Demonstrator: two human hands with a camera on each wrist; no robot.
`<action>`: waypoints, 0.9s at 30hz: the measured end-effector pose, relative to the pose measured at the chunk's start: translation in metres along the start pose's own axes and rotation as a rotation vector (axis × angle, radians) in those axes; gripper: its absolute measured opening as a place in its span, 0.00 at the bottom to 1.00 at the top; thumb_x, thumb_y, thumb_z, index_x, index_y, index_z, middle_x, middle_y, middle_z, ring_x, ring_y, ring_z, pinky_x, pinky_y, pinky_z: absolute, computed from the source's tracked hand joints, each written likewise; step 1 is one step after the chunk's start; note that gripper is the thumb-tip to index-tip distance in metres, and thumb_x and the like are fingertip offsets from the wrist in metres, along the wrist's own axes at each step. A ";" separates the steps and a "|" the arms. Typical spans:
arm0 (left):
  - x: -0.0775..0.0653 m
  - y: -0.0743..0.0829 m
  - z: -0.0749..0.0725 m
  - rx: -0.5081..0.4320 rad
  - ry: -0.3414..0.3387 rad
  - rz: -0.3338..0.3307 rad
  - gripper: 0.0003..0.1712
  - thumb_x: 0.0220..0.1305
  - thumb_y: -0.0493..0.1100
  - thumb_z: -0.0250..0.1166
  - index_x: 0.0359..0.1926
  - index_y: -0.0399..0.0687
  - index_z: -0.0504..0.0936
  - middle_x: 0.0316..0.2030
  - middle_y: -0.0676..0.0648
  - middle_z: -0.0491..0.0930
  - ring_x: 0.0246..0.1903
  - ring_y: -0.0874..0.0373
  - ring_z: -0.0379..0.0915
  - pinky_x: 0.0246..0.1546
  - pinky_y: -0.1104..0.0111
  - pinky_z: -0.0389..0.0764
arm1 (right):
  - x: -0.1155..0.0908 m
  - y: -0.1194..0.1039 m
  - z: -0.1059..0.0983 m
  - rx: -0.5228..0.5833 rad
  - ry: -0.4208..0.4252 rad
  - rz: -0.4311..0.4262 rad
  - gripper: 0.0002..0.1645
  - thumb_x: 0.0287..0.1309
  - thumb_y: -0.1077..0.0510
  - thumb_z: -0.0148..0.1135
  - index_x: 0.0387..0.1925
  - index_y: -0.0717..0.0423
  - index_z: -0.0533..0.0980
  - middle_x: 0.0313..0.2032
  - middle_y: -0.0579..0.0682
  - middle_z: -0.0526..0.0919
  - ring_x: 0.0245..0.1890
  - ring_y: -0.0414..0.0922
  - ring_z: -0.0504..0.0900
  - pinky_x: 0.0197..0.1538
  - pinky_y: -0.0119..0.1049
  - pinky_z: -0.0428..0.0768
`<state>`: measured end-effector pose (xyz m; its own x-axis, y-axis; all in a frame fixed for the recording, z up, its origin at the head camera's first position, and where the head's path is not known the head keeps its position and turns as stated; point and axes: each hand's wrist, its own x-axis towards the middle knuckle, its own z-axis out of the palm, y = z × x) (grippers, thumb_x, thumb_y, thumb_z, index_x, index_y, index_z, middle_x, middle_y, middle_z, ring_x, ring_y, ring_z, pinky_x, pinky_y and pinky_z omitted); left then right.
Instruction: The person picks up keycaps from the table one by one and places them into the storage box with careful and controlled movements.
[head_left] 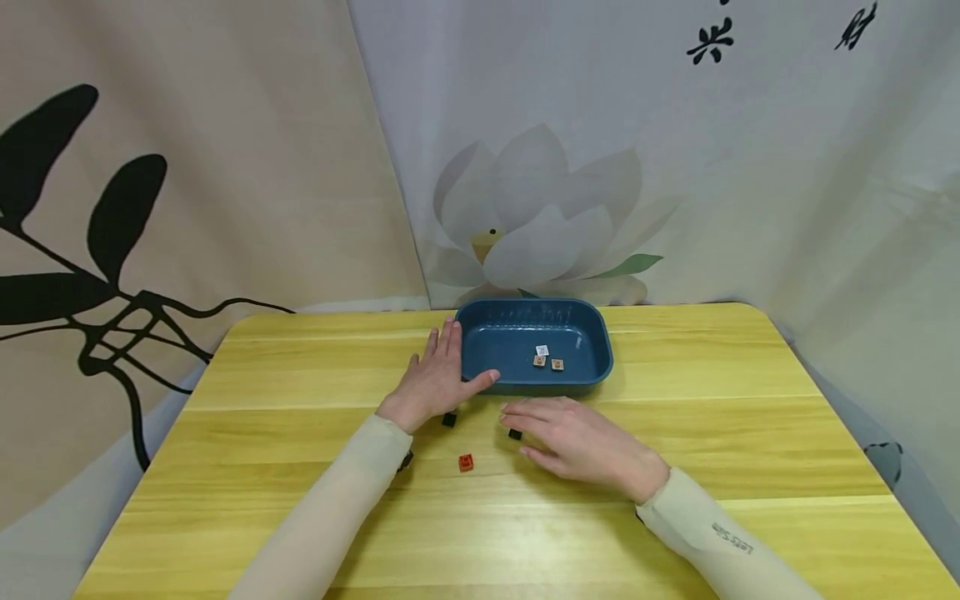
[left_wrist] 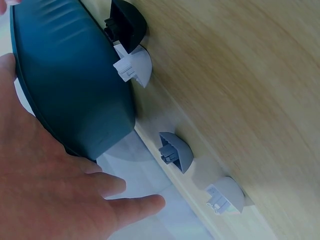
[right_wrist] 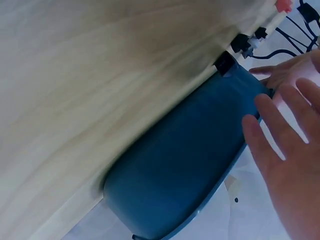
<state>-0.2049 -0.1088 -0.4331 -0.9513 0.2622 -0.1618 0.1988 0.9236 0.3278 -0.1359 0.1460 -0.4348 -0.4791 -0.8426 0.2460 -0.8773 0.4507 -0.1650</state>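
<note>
A dark blue basin [head_left: 495, 333] stands near the back of the table. My left hand [head_left: 442, 375] rests at its left rim with straight, spread fingers. In front of the basin, my right hand [head_left: 573, 437] hovers low with loosely extended fingers, close by a black keycap [head_left: 515, 434]. Its spread fingers [right_wrist: 261, 142] show in the right wrist view and hold nothing. Another black keycap [head_left: 449, 419] lies below the left hand, and a red keycap [head_left: 466, 462] lies nearer the front. The left wrist view shows a white keycap [left_wrist: 137, 66] and a grey keycap [left_wrist: 177, 152] beside the basin.
Inside the basin lie a white keycap [head_left: 542, 351] and two tan keycaps [head_left: 557, 365]. The left sleeve [head_left: 337, 500] partly covers a dark keycap [head_left: 407, 459]. Behind the wooden table [head_left: 712, 358] hangs a printed curtain [head_left: 300, 167].
</note>
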 end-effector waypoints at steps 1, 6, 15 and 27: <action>0.000 0.000 0.000 -0.001 -0.001 0.000 0.67 0.66 0.82 0.49 0.82 0.39 0.34 0.83 0.41 0.30 0.81 0.39 0.31 0.73 0.36 0.51 | 0.000 0.000 0.001 0.004 -0.011 -0.004 0.27 0.70 0.51 0.66 0.67 0.54 0.77 0.68 0.50 0.77 0.68 0.48 0.75 0.69 0.48 0.73; 0.000 -0.001 0.000 0.002 -0.002 0.000 0.67 0.66 0.82 0.48 0.82 0.39 0.34 0.83 0.42 0.30 0.81 0.39 0.32 0.74 0.36 0.51 | 0.002 0.000 0.003 0.006 -0.092 0.012 0.31 0.71 0.50 0.65 0.71 0.53 0.74 0.71 0.49 0.74 0.70 0.51 0.73 0.70 0.51 0.71; 0.000 -0.001 -0.001 0.000 -0.002 -0.002 0.67 0.66 0.82 0.49 0.83 0.40 0.34 0.83 0.42 0.31 0.81 0.39 0.32 0.74 0.37 0.51 | 0.006 -0.004 0.005 -0.003 -0.232 0.129 0.36 0.72 0.44 0.64 0.75 0.51 0.69 0.75 0.50 0.68 0.73 0.54 0.69 0.68 0.59 0.72; 0.001 -0.001 0.000 -0.001 0.002 -0.003 0.68 0.65 0.83 0.49 0.83 0.40 0.34 0.83 0.42 0.30 0.81 0.39 0.33 0.74 0.36 0.51 | 0.002 0.000 0.012 -0.070 -0.197 0.151 0.28 0.70 0.53 0.67 0.67 0.59 0.76 0.66 0.55 0.79 0.65 0.52 0.78 0.66 0.49 0.76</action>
<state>-0.2056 -0.1092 -0.4338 -0.9524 0.2589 -0.1611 0.1958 0.9242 0.3280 -0.1366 0.1410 -0.4455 -0.5961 -0.8023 0.0322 -0.7994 0.5892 -0.1174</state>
